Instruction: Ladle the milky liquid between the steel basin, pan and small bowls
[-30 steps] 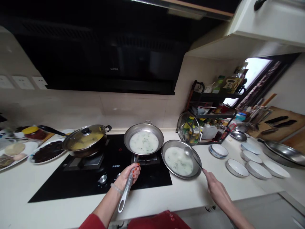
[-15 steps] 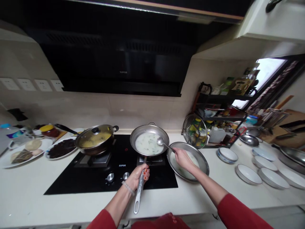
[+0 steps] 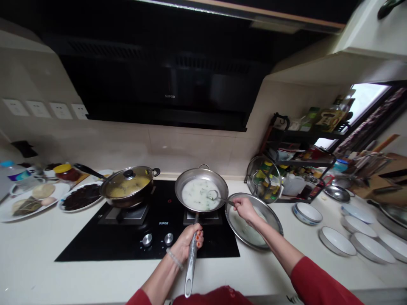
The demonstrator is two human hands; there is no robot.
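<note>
My left hand (image 3: 188,242) grips the long metal handle (image 3: 190,267) of a steel pan (image 3: 201,194) that sits on the right burner and holds white soup with green flecks. My right hand (image 3: 244,209) holds a metal ladle (image 3: 213,195) whose bowl dips into that soup. Under my right forearm, just right of the stove, a wide steel basin (image 3: 254,220) holds more of the white soup.
A glass-lidded pan (image 3: 127,186) with yellow food sits on the left burner of the black stove (image 3: 146,231). Plates of food (image 3: 79,197) lie at left. A glass lid (image 3: 263,178) leans on a spice rack (image 3: 295,161). White bowls (image 3: 337,240) stand at right.
My right hand carried the ladle from the steel basin leftward to the pan and lowered it into the soup. My left hand kept its hold on the pan handle.
</note>
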